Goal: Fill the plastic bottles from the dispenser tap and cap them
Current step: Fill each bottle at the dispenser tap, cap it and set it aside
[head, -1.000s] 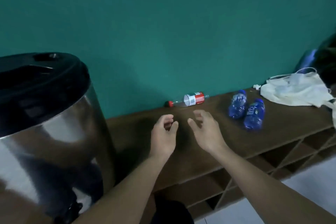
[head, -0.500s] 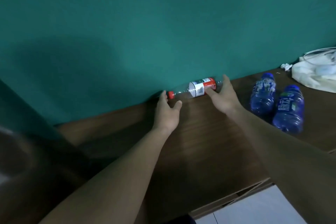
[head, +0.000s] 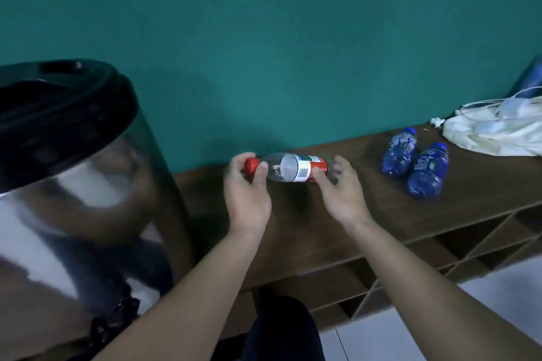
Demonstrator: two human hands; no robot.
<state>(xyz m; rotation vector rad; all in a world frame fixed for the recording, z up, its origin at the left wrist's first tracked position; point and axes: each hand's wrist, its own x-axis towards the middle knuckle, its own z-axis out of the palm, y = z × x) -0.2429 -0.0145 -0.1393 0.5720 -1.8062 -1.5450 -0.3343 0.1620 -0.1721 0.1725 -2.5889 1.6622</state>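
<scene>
You've got the clear bottle with the red label [head: 293,167] lying sideways between both hands, just above the worktop [head: 366,220]. Left hand [head: 246,184] has its fingers wrapped round the red cap [head: 251,165]; right hand [head: 340,187] is curled round the base end. Looks like the uncapping step, nothing filled yet. Next you'd want to twist that cap off while the right holds firm, then swing over to the steel dispenser [head: 73,184] off your left fingers. Its tap isn't in view. Two blue bottles [head: 415,168] wait beyond your right fingers.
</scene>
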